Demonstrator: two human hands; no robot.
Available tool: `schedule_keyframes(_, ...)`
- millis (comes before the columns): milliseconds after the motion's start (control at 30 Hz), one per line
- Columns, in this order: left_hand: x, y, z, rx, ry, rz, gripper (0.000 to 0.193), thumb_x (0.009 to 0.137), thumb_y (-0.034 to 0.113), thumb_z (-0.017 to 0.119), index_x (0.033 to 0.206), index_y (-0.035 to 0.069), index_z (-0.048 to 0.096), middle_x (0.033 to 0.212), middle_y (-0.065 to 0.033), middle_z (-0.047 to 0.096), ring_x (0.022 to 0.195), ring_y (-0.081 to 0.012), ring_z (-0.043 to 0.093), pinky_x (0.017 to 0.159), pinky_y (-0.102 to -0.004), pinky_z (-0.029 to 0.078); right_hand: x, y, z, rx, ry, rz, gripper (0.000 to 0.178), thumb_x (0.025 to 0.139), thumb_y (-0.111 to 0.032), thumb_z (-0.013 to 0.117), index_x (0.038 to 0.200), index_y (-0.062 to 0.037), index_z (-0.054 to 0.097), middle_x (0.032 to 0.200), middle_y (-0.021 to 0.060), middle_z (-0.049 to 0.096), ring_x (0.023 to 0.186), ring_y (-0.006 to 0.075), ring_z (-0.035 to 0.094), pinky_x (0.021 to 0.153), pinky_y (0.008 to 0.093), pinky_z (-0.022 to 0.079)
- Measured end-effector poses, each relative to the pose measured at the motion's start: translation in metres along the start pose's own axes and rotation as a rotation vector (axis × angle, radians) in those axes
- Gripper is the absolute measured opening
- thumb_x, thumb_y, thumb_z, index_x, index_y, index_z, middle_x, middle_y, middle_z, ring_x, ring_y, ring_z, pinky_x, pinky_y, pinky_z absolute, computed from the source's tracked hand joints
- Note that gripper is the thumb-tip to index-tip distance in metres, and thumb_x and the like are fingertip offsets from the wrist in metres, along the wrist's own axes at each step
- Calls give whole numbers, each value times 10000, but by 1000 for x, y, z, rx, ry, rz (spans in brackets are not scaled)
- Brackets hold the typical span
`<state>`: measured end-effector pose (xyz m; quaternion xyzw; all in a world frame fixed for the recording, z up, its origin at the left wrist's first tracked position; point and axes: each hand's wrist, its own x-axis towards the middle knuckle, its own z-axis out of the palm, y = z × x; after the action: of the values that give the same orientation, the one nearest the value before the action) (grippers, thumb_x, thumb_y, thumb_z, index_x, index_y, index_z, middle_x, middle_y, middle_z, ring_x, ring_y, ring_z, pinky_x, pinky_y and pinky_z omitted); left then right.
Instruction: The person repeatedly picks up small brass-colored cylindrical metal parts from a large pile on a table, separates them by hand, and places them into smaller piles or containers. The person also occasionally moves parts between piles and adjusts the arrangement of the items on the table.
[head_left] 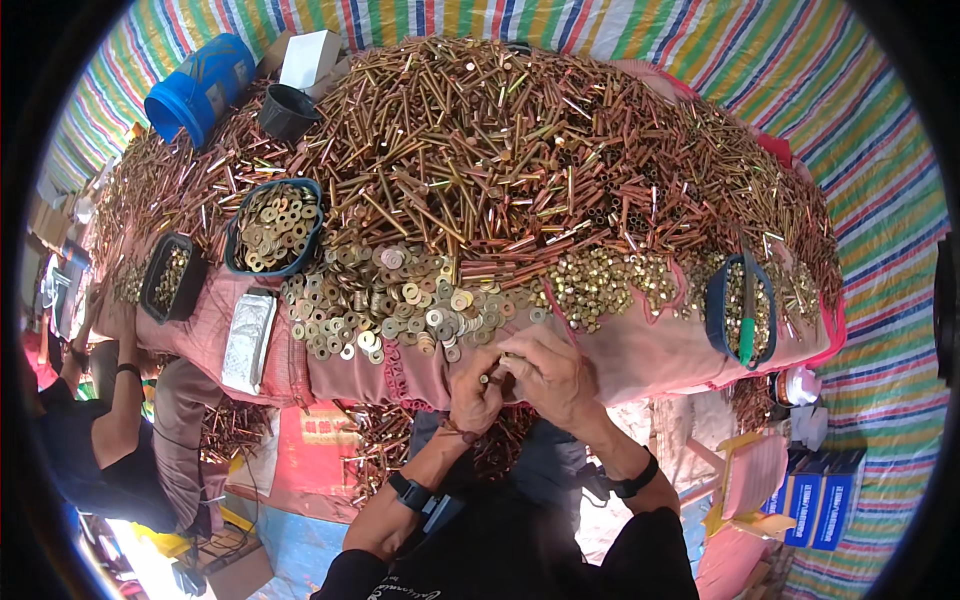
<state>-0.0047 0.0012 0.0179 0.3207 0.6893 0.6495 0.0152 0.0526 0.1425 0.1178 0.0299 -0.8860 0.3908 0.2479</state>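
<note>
Over the near edge of the cloth-covered table, my two hands meet. My left hand (474,398) is closed around a slim brass-coloured metal rod (485,379), whose end pokes out between thumb and fingers. Right beside it, my right hand (552,376) has its fingertips pinched at the rod; any small piece in them is too tiny to make out. Just beyond lie a spread of flat washers (385,290) and, to the right, a heap of small nuts (595,285). A large mound of brass-coloured metal rods and tubes (490,140) covers the table behind them.
A blue tub of washers (322,235) and a black tub of small parts (200,290) sit left, near a silver block (249,340). At right stands a blue tub (714,325) with a green-handled tool (746,340). A blue bucket (205,85) lies far left; another person's arm (120,400) reaches in.
</note>
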Motion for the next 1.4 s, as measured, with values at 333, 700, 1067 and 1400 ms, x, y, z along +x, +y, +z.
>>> schedule_keyframes(333, 3, 4, 0, 20, 28, 33, 279, 983, -51, 623, 1246, 23, 676, 993, -160, 722, 855, -288, 742, 765, -344, 566, -1, 6, 3, 14, -8, 24, 189, 924, -45, 770, 1102, -7, 720, 945, 115, 704, 824, 256, 702, 709, 340, 562)
schedule_keyframes(700, 2, -2, 2, -17, 34, 35, 223, 998, -31, 639, 1214, 12, 677, 1001, -149, 716, 829, -261, 727, 752, -336, 561, -6, 6, 5, 80, 27, 105, 174, 934, -75, 777, 1084, -13, 714, 944, 110, 694, 812, 259, 710, 674, 355, 570)
schedule_keyframes(1067, 1, -7, 2, -42, 21, 16, 265, 954, -66, 633, 1202, 13, 684, 1038, -165, 719, 860, -292, 724, 767, -353, 556, -8, 6, 10, 73, 54, 119, 205, 924, -92, 803, 1088, -8, 713, 932, 122, 680, 785, 255, 714, 659, 347, 567)
schedule_keyframes(1400, -2, -6, -3, -6, -44, -80, 285, 948, -69, 617, 1209, 25, 679, 1094, -178, 724, 958, -322, 733, 848, -348, 564, -6, 10, 14, 64, 67, 73, 305, 866, -202, 892, 982, -11, 683, 930, 102, 680, 675, 170, 661, 611, 340, 546)
